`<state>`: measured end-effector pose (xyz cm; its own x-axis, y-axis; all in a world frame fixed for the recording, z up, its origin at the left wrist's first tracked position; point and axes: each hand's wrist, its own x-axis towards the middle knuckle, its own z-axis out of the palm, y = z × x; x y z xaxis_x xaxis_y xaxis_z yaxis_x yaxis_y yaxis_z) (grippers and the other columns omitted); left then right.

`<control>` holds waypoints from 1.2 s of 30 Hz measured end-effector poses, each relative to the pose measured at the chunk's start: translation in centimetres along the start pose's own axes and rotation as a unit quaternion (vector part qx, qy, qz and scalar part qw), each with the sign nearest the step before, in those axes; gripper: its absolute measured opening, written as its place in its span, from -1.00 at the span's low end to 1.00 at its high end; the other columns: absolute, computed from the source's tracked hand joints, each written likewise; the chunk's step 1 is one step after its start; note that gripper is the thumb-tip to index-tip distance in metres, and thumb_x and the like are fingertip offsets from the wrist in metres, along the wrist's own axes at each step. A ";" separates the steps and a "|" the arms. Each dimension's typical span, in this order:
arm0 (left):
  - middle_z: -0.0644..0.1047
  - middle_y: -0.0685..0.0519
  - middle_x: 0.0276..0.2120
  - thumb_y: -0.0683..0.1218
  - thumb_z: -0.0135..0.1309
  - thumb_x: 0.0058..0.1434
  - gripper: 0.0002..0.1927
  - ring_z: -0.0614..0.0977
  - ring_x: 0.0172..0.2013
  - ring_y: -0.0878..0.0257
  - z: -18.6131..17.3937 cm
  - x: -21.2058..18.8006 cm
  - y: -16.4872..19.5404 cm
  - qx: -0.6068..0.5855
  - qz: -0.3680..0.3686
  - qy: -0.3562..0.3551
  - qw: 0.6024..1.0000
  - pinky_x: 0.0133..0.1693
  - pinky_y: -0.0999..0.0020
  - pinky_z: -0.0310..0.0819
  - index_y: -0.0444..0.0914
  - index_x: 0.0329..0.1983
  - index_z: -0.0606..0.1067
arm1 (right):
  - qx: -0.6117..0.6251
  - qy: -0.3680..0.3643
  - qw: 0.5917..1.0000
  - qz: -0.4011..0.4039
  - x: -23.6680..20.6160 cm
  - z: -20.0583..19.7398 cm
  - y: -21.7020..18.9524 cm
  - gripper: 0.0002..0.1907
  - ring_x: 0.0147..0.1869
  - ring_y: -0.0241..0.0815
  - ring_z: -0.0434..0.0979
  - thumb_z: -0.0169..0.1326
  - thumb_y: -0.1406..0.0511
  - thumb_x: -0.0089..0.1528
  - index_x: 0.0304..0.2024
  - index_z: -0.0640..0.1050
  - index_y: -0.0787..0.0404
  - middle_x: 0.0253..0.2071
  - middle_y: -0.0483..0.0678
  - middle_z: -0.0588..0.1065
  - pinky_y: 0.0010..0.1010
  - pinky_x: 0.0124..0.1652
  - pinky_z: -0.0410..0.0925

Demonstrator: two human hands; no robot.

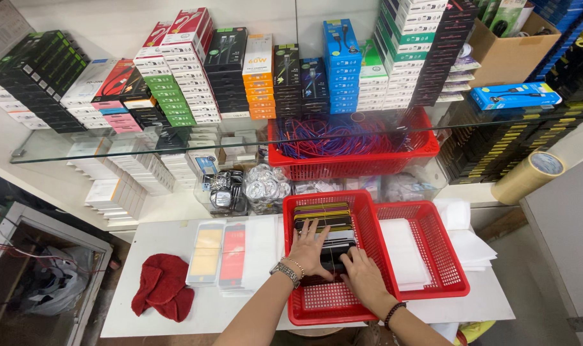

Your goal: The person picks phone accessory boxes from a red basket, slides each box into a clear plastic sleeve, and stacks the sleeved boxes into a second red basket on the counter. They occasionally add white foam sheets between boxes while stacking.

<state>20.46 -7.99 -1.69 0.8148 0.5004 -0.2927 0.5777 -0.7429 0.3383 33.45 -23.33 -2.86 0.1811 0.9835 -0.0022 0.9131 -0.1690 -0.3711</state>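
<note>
A red plastic basket (317,304) sits on the white table, holding a row of flat dark phone cases (323,218) stacked on edge. My left hand (309,250) lies flat with fingers spread on the near end of that row. It wears a watch and a bracelet. My right hand (362,275) presses against the row's near right corner, fingers touching the dark cases. A second red basket (448,269) stands right beside the first, with white sheets (403,253) inside.
A red cloth (163,285) lies at the table's left. Flat packets (217,253) in yellow and red lie beside the basket. A glass shelf (112,144) above carries stacked boxes and a red basket of cables (349,144). A tape roll (528,174) sits at right.
</note>
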 end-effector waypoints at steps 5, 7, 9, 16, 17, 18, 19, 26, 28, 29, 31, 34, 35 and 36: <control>-0.29 -0.24 0.55 0.30 0.54 -0.30 0.58 -0.25 0.51 -0.22 1.3 -0.1 0.1 0.074 -0.019 -0.026 0.997 0.35 -0.35 -0.25 -0.10 0.60 -0.26 | 0.403 0.175 0.845 0.304 0.0 1.8 -1.1 -0.26 0.19 0.15 0.37 0.26 0.16 0.14 0.26 0.29 0.32 0.13 0.19 0.34 -0.06 0.17 0.34; -0.23 -0.20 0.56 0.28 0.54 -0.31 0.57 -0.20 0.50 -0.19 2.0 0.0 -0.1 0.096 -0.012 0.034 0.995 0.35 -0.34 -0.22 -0.11 0.62 -0.23 | 0.715 0.074 0.491 0.493 -0.1 2.7 -1.6 -0.29 0.22 0.25 0.36 0.11 0.10 0.30 0.33 0.22 0.40 0.25 0.25 0.28 0.07 0.18 0.36; -0.20 -0.19 0.55 0.29 0.51 -0.28 0.54 -0.18 0.51 -0.18 2.1 0.3 -0.2 0.050 -0.016 0.022 0.998 0.38 -0.31 -0.22 -0.10 0.62 -0.22 | 0.764 0.078 0.357 0.532 0.3 3.2 -2.4 -0.27 0.29 0.36 0.28 0.04 0.10 0.37 0.37 0.08 0.39 0.32 0.35 0.15 0.19 0.24 0.29; -0.35 -0.25 0.53 0.31 0.50 -0.20 0.48 -0.35 0.51 -0.23 -0.1 1.4 -0.7 0.034 -0.034 -0.020 0.999 0.41 -0.27 -0.31 -0.09 0.59 -0.22 | 0.747 0.136 0.318 0.568 2.2 3.6 -6.2 -0.37 0.44 0.35 0.21 -0.05 0.13 0.33 0.42 0.19 0.15 0.44 0.23 0.09 0.26 0.32 0.21; -0.36 -0.24 0.54 0.31 0.50 -0.21 0.49 -0.36 0.51 -0.22 -0.4 1.4 -0.7 0.026 -0.036 -0.023 0.999 0.41 -0.25 -0.30 -0.08 0.60 -0.22 | 0.750 0.128 0.311 0.569 2.8 3.3 -6.6 -0.36 0.44 0.35 0.18 -0.04 0.13 0.33 0.42 0.18 0.12 0.42 0.24 0.07 0.24 0.33 0.18; -0.37 -0.23 0.54 0.30 0.49 -0.22 0.49 -0.36 0.51 -0.22 -0.4 1.5 -0.6 0.017 -0.039 -0.027 0.999 0.41 -0.24 -0.28 -0.07 0.60 -0.22 | 0.753 0.118 0.303 0.571 3.4 2.9 -6.8 -0.36 0.44 0.35 0.15 -0.03 0.12 0.32 0.42 0.16 0.09 0.40 0.26 0.04 0.23 0.35 0.16; -0.37 -0.22 0.54 0.30 0.49 -0.23 0.50 -0.36 0.51 -0.21 -0.4 1.6 -0.6 0.009 -0.040 -0.032 0.999 0.41 -0.22 -0.27 -0.06 0.61 -0.23 | 0.756 0.110 0.295 0.574 4.0 2.7 -7.0 -0.35 0.43 0.35 0.12 -0.02 0.12 0.32 0.42 0.15 0.06 0.38 0.28 0.02 0.21 0.37 0.13; -0.28 -0.24 0.56 0.30 0.46 -0.18 0.38 -0.28 0.52 -0.27 0.1 1.6 -1.6 -0.016 0.000 0.005 1.000 0.42 -0.21 -0.16 -0.01 0.60 -0.11 | 0.784 0.154 0.300 0.521 4.2 2.7 -7.2 -0.29 0.25 0.21 0.38 0.14 0.14 0.20 0.26 0.24 0.38 0.24 0.22 0.19 0.00 0.26 0.34; -0.26 -0.26 0.56 0.31 0.43 -0.13 0.35 -0.27 0.52 -0.29 0.2 1.5 -1.8 -0.004 0.016 0.020 1.000 0.41 -0.23 -0.14 -0.04 0.60 -0.11 | 0.792 0.170 0.350 0.470 4.1 3.2 -7.5 -0.31 0.14 0.16 0.45 0.15 0.15 0.18 0.24 0.28 0.39 0.15 0.20 0.27 -0.06 0.18 0.39; -0.28 -0.27 0.55 0.29 0.41 -0.09 0.34 -0.28 0.51 -0.30 0.5 1.3 -1.7 0.016 0.017 0.020 1.000 0.40 -0.26 -0.16 -0.06 0.61 -0.15 | 0.785 0.179 0.378 0.457 4.1 3.4 -7.6 -0.31 0.09 0.11 0.44 0.18 0.16 0.19 0.23 0.26 0.38 0.08 0.18 0.29 -0.07 0.15 0.39; -0.30 -0.30 0.55 0.27 0.37 -0.02 0.34 -0.29 0.50 -0.30 0.6 1.3 -1.4 0.058 0.019 0.024 0.998 0.38 -0.31 -0.21 -0.11 0.62 -0.22 | 0.770 0.197 0.434 0.425 4.4 3.6 -7.4 -0.31 -0.01 0.01 0.41 0.24 0.20 0.20 0.21 0.23 0.37 -0.05 0.14 0.33 -0.10 0.10 0.39; -0.36 -0.29 0.53 0.30 0.31 0.05 0.33 -0.32 0.49 -0.29 0.9 1.2 -0.5 0.115 -0.025 0.003 0.993 0.37 -0.34 -0.32 -0.12 0.59 -0.33 | 0.771 0.109 0.433 0.454 5.2 3.0 -6.0 -0.36 -0.05 0.00 0.47 0.21 0.17 0.23 0.19 0.29 0.42 -0.11 0.10 0.37 -0.15 0.07 0.42; -0.36 -0.27 0.53 0.29 0.29 0.06 0.32 -0.31 0.50 -0.27 1.2 0.9 -0.3 0.111 -0.028 0.006 0.993 0.38 -0.33 -0.34 -0.12 0.59 -0.34 | 0.783 0.073 0.420 0.454 5.0 2.7 -5.3 -0.34 -0.03 0.02 0.44 0.20 0.15 0.23 0.21 0.28 0.39 -0.08 0.13 0.35 -0.10 0.11 0.40; -0.36 -0.26 0.54 0.28 0.28 0.08 0.31 -0.31 0.51 -0.25 1.4 0.7 -0.2 0.108 -0.032 0.011 0.994 0.39 -0.32 -0.36 -0.12 0.59 -0.35 | 0.794 0.037 0.406 0.451 5.1 2.3 -4.4 -0.33 -0.01 0.04 0.42 0.20 0.14 0.23 0.24 0.28 0.36 -0.05 0.16 0.33 -0.05 0.14 0.39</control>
<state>20.89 -8.14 -3.21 0.7793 0.5572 -0.2868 0.6063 -0.7862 0.1198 29.48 -17.38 -3.38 0.2442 0.5535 -0.7962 -0.9133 -0.1447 -0.3807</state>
